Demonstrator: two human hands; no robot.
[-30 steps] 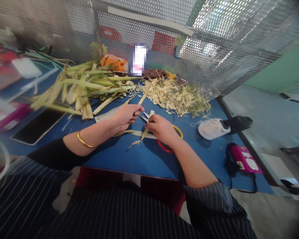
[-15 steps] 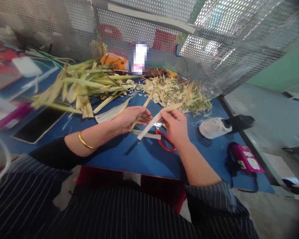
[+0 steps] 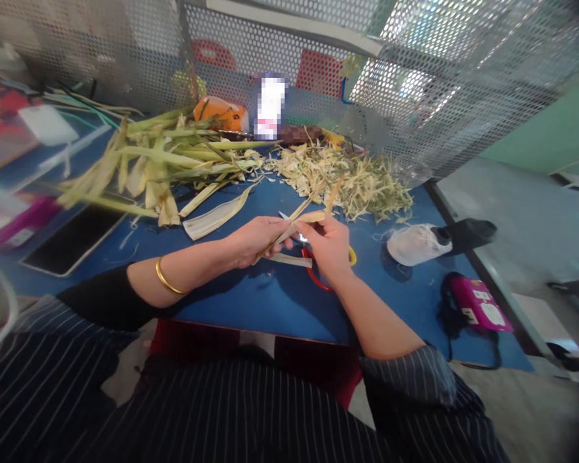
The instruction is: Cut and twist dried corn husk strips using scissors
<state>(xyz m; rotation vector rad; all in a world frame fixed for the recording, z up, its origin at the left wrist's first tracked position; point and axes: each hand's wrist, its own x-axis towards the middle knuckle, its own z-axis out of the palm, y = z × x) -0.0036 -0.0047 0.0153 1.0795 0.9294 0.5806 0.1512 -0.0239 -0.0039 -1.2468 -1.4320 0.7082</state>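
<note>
Formerly apart, the pale strip [image 3: 315,217] pinched in the right hand [image 3: 330,249] and the narrow strip [image 3: 302,208] in the left hand's [image 3: 257,240] curled grip have been brought together above the table [image 3: 251,302], joint handling apparently being begun.

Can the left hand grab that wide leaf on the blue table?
Probably yes: the wide leaf lies close to the left hand, and nothing seems to cover it. But that hand holds a thin strip, so it may need freeing first.
</note>
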